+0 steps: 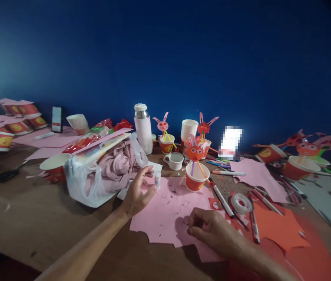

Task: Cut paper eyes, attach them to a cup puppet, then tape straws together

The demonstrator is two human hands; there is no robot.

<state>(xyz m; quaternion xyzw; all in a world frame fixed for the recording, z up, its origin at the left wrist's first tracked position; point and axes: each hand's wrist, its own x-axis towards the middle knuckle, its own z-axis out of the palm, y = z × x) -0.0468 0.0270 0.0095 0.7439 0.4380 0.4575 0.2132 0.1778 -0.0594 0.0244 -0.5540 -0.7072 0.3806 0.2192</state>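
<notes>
My left hand point(139, 191) is beside a small clear-and-white container point(157, 180), its fingers apart; whether they touch it is unclear. Over the right part of the pink paper point(165, 218), my right hand point(205, 226) is curled, thumb and fingers close together; what it holds, if anything, I cannot make out. Dark scraps lie scattered on that paper. At the paper's back edge stands a red and white cup point(197, 177) with an orange paper face point(195, 153) on coloured sticks.
A plastic bag point(89, 187) with cloth lies left, near a thermos point(143, 130). Tape point(241, 203), markers point(223, 201) and orange paper point(279, 226) are at right. Scissors point(4, 176) lie far left. More decorated cups point(300, 168) stand right.
</notes>
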